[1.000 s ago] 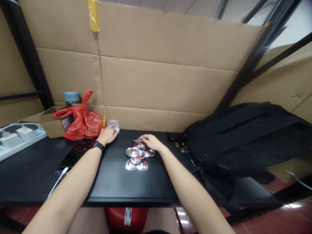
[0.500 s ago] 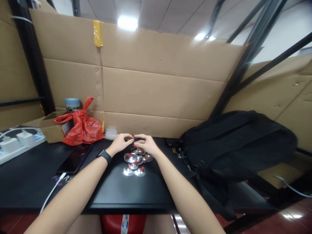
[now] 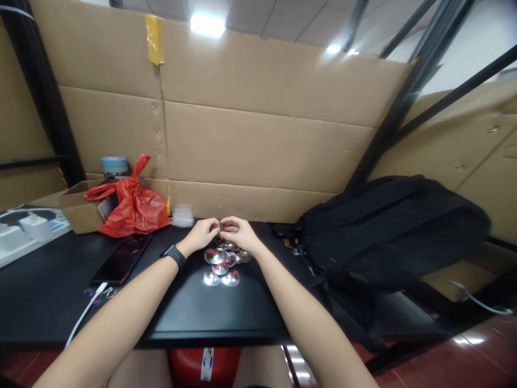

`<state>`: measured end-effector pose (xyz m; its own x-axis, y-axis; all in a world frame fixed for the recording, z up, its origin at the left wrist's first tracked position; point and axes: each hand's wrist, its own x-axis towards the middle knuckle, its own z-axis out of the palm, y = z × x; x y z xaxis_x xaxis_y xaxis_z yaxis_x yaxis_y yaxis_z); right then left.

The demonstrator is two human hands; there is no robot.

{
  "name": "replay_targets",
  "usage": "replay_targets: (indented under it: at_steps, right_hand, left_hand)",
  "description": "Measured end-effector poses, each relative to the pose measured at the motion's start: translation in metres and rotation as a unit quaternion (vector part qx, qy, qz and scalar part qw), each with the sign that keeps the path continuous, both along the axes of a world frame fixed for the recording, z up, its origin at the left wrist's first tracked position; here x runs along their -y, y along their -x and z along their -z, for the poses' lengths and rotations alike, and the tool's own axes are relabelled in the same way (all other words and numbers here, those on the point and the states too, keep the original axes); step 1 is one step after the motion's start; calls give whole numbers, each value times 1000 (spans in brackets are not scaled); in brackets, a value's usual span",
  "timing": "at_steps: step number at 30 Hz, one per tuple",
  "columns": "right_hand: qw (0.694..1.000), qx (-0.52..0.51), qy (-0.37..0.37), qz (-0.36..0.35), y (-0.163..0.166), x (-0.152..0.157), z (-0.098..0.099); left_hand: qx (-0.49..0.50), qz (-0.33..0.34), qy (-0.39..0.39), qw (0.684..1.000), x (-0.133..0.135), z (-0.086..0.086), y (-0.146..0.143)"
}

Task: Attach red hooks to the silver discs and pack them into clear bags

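Note:
Several small shiny metal discs with red marks (image 3: 221, 264) lie in a heap on the black table (image 3: 194, 307). My left hand (image 3: 204, 233) and my right hand (image 3: 238, 233) meet just above the far side of the heap. Their fingertips pinch one small dark and red piece (image 3: 223, 227) between them; it is too small to make out. A black band is on my left wrist.
A black backpack (image 3: 388, 237) fills the table's right side. At the left are a dark phone (image 3: 121, 258) with a white cable, a red plastic bag (image 3: 131, 207), a cardboard box (image 3: 78, 207), a small white case (image 3: 182, 215) and white chargers (image 3: 28, 229). Cardboard walls stand behind.
My left hand left the small white case at the back and came over to the heap. My right hand rose off the discs, and both now pinch a small piece together.

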<state>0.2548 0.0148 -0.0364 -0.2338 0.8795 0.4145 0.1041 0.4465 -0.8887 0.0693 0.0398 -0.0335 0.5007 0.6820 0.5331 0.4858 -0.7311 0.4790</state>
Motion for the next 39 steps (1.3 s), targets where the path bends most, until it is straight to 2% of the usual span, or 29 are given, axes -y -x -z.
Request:
replay_targets:
  at_steps: [4,7,9,11,15,18,25,33,36,39]
  right_hand:
    - [991,63,-28,113,-13,-9,4]
    - [957,201,-41,206,-35,-13,6]
    - [929,278,-27,242,-50,-13,9]
    - [907,327,-7,265,-61,-14,12]
    - [869,399,4,293,-69,-16,15]
    - [856,418,-10,303,-66,-18,15]
    - [871,398,-17,289,-58,-18,13]
    - [898,349,-47,264,-50,-17,9]
    - [927,295,-78,220,-43,-13,6]
    - [961,217,-82,151,-32,-7,4]
  left_hand:
    - [-95,-46,-54,993,-3,-2,12]
    - [-165,-116,-82,976,-7,-1,23]
    - [-190,-137,-97,967,-7,0,26]
    - [-197,-111,-115,967,-6,1,24]
    - [-211,7,-127,969,2,3,9]
    - [-232,47,-120,964,8,3,1]
    - [-260,19,-134,956,5,0,2]
    - [-268,-46,-103,957,-2,4,-1]
    - [-223,-59,-107,967,-5,5,2]
    - [-119,-57,-87,987,-7,5,5]
